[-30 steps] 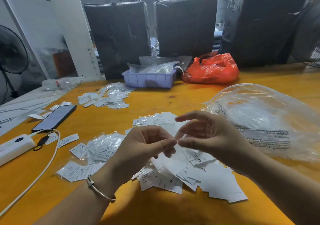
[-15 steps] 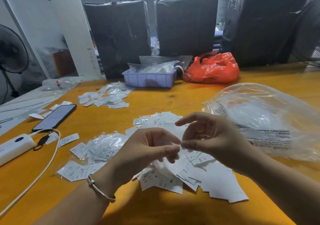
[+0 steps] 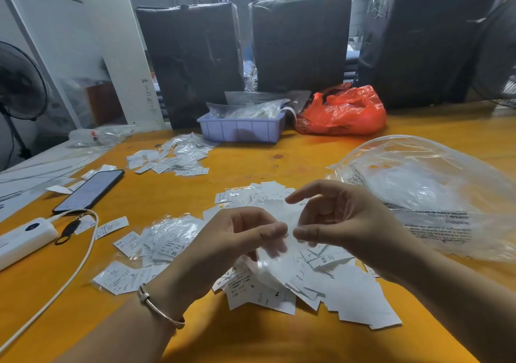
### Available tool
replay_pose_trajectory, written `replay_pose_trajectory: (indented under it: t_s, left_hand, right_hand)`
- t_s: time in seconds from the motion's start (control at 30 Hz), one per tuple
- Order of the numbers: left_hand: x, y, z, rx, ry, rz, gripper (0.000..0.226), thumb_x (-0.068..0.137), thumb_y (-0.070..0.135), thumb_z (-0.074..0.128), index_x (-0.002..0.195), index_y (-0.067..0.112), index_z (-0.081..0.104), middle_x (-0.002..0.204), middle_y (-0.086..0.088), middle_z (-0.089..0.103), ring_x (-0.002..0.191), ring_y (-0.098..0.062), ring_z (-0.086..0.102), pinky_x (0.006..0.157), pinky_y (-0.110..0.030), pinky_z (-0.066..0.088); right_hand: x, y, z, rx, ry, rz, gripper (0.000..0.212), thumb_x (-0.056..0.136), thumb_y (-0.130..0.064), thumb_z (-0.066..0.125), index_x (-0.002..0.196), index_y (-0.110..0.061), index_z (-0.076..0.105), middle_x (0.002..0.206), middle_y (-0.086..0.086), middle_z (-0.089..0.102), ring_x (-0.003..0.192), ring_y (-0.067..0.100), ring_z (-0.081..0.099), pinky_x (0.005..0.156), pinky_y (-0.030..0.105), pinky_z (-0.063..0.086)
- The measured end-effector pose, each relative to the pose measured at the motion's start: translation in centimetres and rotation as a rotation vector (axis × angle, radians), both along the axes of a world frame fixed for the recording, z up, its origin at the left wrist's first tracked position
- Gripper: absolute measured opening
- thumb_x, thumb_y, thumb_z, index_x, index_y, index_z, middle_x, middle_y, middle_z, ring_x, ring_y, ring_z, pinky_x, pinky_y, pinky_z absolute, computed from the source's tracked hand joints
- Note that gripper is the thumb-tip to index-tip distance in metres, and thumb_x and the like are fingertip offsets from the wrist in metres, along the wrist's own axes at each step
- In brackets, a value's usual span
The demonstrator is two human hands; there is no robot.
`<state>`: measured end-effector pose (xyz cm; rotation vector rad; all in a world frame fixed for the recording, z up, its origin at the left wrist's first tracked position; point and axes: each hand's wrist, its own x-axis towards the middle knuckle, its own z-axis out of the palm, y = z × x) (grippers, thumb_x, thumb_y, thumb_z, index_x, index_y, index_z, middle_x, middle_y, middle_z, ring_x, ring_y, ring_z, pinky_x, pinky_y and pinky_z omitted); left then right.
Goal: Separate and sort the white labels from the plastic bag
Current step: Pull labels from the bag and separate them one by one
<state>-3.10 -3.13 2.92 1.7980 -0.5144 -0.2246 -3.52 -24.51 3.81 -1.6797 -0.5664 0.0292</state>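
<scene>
My left hand (image 3: 237, 239) and my right hand (image 3: 340, 220) meet above a heap of loose white labels (image 3: 321, 281) on the yellow table. Between thumb and fingers, each hand pinches one side of a small clear plastic sleeve (image 3: 282, 239) with white labels inside; the sleeve hangs down over the heap. My right index finger sticks out to the left. More small sleeves with labels (image 3: 170, 237) lie to the left of my left hand. A large clear plastic bag (image 3: 435, 195) with printed text lies at the right.
A phone (image 3: 89, 191), a white power bank (image 3: 25, 237) and its cable (image 3: 69, 273) lie at the left. Another pile of labels (image 3: 173, 158) sits further back, near a lilac tray (image 3: 240, 130) and an orange bag (image 3: 343, 111). Black wrapped bales (image 3: 298, 44) stand behind the table.
My hands have sunk slightly towards the heap and their thumbs have drawn a little apart, spreading the small sleeve between them. The rest of the table is unchanged.
</scene>
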Motion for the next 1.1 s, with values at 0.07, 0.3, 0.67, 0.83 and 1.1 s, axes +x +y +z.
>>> replay_pose_trajectory:
  t_s: [0.07, 0.3, 0.67, 0.83, 1.1]
  left_hand:
    - [0.0, 0.0, 0.1, 0.012, 0.003, -0.035, 0.026, 0.08, 0.046, 0.07, 0.086, 0.021, 0.076, 0.083, -0.002, 0.075, 0.077, -0.012, 0.069, 0.061, -0.017, 0.049]
    - [0.0, 0.1, 0.0, 0.008, 0.009, -0.032, 0.008, 0.084, 0.024, 0.073, 0.083, 0.017, 0.077, 0.079, -0.007, 0.075, 0.072, -0.018, 0.071, 0.064, -0.023, 0.055]
    - [0.3, 0.4, -0.1, -0.094, 0.039, 0.117, 0.018, 0.069, 0.03, 0.079, 0.078, 0.014, 0.076, 0.081, -0.013, 0.076, 0.075, -0.022, 0.074, 0.065, -0.022, 0.056]
    - [0.3, 0.4, -0.2, -0.091, 0.047, 0.124, 0.014, 0.07, 0.029, 0.078, 0.078, 0.017, 0.077, 0.081, -0.013, 0.076, 0.074, -0.021, 0.074, 0.064, -0.021, 0.054]
    - [0.3, 0.3, -0.4, -0.065, 0.051, 0.113, 0.017, 0.071, 0.029, 0.078, 0.079, 0.015, 0.076, 0.081, -0.011, 0.077, 0.075, -0.021, 0.074, 0.064, -0.02, 0.054]
  right_hand:
    - [-0.1, -0.1, 0.2, -0.097, -0.019, 0.055, 0.037, 0.072, -0.008, 0.08, 0.105, -0.014, 0.066, 0.072, 0.008, 0.07, 0.065, 0.018, 0.066, 0.064, 0.023, 0.054]
    - [1.0, -2.1, 1.1, -0.163, -0.163, -0.226, 0.021, 0.078, -0.014, 0.073, 0.099, -0.013, 0.069, 0.074, 0.005, 0.073, 0.066, 0.017, 0.069, 0.067, 0.025, 0.057]
    - [2.8, -2.3, -2.0, -0.94, -0.166, -0.335, 0.041, 0.066, -0.06, 0.075, 0.086, -0.027, 0.063, 0.08, -0.008, 0.059, 0.071, 0.007, 0.055, 0.062, 0.03, 0.046]
    - [2.9, -1.7, -2.5, -0.991, -0.155, -0.362, 0.048, 0.062, -0.066, 0.075, 0.086, -0.026, 0.062, 0.081, -0.011, 0.056, 0.073, 0.004, 0.052, 0.056, 0.024, 0.038]
    - [2.9, -2.0, -2.7, -0.815, 0.049, -0.201, 0.034, 0.067, -0.042, 0.084, 0.087, -0.028, 0.06, 0.079, -0.007, 0.061, 0.068, 0.005, 0.056, 0.057, 0.02, 0.045]
